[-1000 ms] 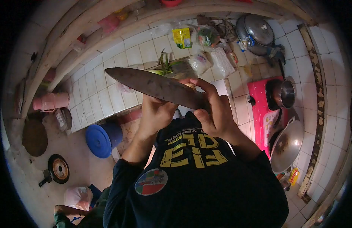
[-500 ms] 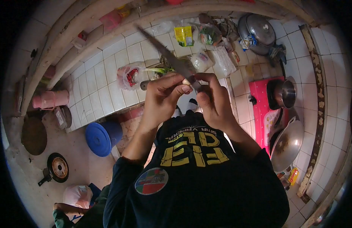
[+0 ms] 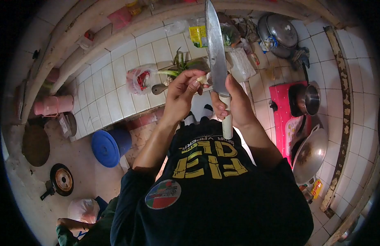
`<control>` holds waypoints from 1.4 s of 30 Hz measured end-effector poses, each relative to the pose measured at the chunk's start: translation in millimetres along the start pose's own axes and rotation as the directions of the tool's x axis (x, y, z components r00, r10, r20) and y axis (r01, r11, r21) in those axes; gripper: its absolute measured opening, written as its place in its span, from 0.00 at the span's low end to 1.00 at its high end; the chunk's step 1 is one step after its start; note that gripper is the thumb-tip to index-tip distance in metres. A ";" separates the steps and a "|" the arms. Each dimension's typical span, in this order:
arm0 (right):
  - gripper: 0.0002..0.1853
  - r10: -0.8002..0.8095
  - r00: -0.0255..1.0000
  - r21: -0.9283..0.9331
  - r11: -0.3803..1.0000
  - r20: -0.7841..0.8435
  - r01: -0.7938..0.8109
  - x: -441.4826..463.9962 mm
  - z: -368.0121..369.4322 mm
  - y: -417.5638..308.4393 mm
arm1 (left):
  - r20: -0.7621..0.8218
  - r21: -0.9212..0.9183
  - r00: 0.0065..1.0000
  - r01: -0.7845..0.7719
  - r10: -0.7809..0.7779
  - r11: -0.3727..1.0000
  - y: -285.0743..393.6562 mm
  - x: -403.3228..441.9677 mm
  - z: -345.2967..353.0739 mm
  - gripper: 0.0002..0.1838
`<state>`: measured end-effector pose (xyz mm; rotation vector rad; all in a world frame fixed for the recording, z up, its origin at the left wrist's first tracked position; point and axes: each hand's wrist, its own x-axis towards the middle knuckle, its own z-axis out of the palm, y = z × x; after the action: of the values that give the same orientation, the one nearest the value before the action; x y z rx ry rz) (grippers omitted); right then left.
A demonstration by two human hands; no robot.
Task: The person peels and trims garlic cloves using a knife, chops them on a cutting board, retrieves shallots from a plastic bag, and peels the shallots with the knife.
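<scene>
My left hand (image 3: 182, 95) pinches a pale garlic clove (image 3: 203, 79) between thumb and fingertips. In my right hand (image 3: 236, 102) is a large kitchen knife (image 3: 216, 51), gripped by its white handle, with the broad blade pointing up and away from me. The blade stands right beside the clove; whether it touches cannot be told. Behind my left hand, on the tiled counter, lie green onions (image 3: 167, 72), a dark rounded utensil (image 3: 158, 89) and a clear plastic bag with red chillies (image 3: 143, 80).
Right of me are a pink stove (image 3: 283, 119), a small pot (image 3: 311, 100) and a large wok (image 3: 311, 158). Bags and a yellow packet (image 3: 198, 37) line the counter's back. A blue bucket (image 3: 104, 148) and a frying pan (image 3: 62, 180) are at left. Another person's arm (image 3: 77, 225) shows lower left.
The knife has swung from slanting up-left across my fingers to nearly upright, and its white handle now shows. My hands have moved slightly apart.
</scene>
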<state>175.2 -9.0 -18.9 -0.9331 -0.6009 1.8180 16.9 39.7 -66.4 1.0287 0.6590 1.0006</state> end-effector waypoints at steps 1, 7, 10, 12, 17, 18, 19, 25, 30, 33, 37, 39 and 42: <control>0.29 0.001 1.000 0.001 1.000 -0.001 -0.001 0.7 -0.4 0.5 | -0.014 -0.014 1.000 0.008 -0.008 1.000 -2.0 -0.1 -0.3 0.11; 0.26 0.107 0.993 0.192 0.975 0.049 -0.114 5.0 -9.9 6.2 | -0.047 0.067 0.997 -0.054 0.057 0.996 -13.2 0.2 -1.7 0.11; 0.25 0.120 0.993 0.201 0.972 0.008 -0.119 5.3 -6.8 4.0 | -0.040 0.198 0.984 -0.161 0.172 0.967 -10.6 0.7 -1.4 0.11; 0.29 0.147 0.989 0.112 0.984 -0.036 -0.142 4.6 -4.2 1.1 | -0.019 0.314 0.966 -0.239 0.258 0.919 -0.8 1.0 -2.2 0.12; 0.27 0.108 0.993 0.012 0.994 -0.042 -0.108 0.1 -0.6 -1.4 | 0.033 0.546 0.916 -0.352 0.400 0.761 5.5 0.8 -5.1 0.10; 0.26 0.111 0.993 0.038 0.993 -0.033 -0.110 -0.2 -0.4 -2.6 | 0.037 0.545 0.913 -0.358 0.405 0.758 6.7 1.1 -3.5 0.10; 0.26 0.107 0.994 0.035 0.994 -0.031 -0.106 -0.8 0.1 -3.9 | 0.028 0.548 0.902 -0.374 0.430 0.748 7.8 -0.2 -1.8 0.11; 0.26 0.037 0.999 0.025 0.999 -0.020 -0.037 -3.7 0.0 -10.1 | -0.092 0.410 0.889 -0.376 0.448 0.831 5.7 -6.1 5.6 0.13; 0.27 -0.036 0.999 -0.054 0.998 -0.028 0.034 -8.0 2.3 -9.0 | -0.112 0.336 0.874 -0.414 0.473 0.846 10.5 -6.8 15.1 0.13; 0.31 -0.176 0.984 -0.168 0.970 0.003 0.174 -15.3 2.2 -10.9 | -0.143 0.228 0.882 -0.411 0.448 0.883 14.1 -5.3 18.8 0.14; 0.33 -0.295 0.954 -0.349 0.889 0.060 0.296 -31.5 -0.8 -15.4 | -0.127 0.380 0.862 -0.414 0.490 0.827 20.8 -2.3 18.2 0.14; 0.30 -0.298 0.941 -0.529 0.779 0.159 0.336 -39.1 -2.3 -16.0 | -0.113 0.432 0.860 -0.408 0.497 0.804 25.7 -4.3 19.6 0.15; 0.29 -0.295 0.942 -0.643 0.693 0.160 0.326 -42.9 9.8 -24.8 | -0.072 0.593 0.823 -0.419 0.563 0.688 40.2 -5.3 24.9 0.13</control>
<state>190.7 -38.0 19.4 -1.1611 -1.4122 1.3131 21.0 32.0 -19.6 1.6792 0.9411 1.4821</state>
